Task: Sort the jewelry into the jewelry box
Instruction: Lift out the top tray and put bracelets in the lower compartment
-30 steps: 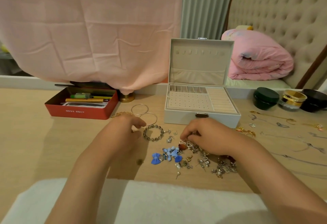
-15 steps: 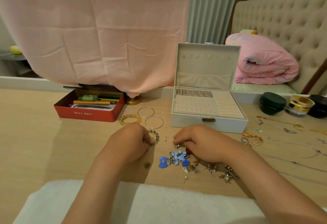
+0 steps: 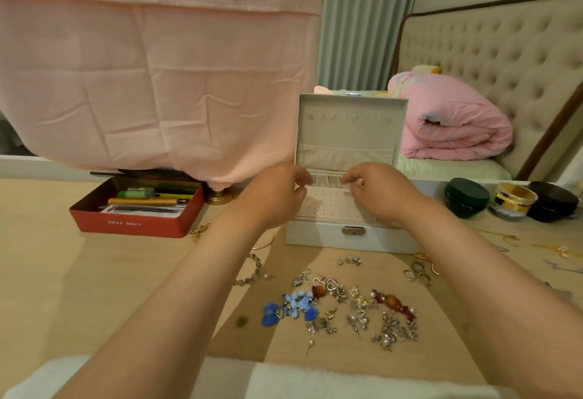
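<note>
White jewelry box stands open at 12 o'clock, presumably for loading; left hand and right hand hover over it, fingertips pinched, contents indiscernible.

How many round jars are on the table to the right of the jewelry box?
3, in a row right of the open white jewelry box: a dark green lidded jar nearest it, a gold-topped clear jar in the middle, and a black lidded jar farthest right.

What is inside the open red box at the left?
The red box holds pens, a green object and papers; the pink cloth hides its rear corner.
</note>
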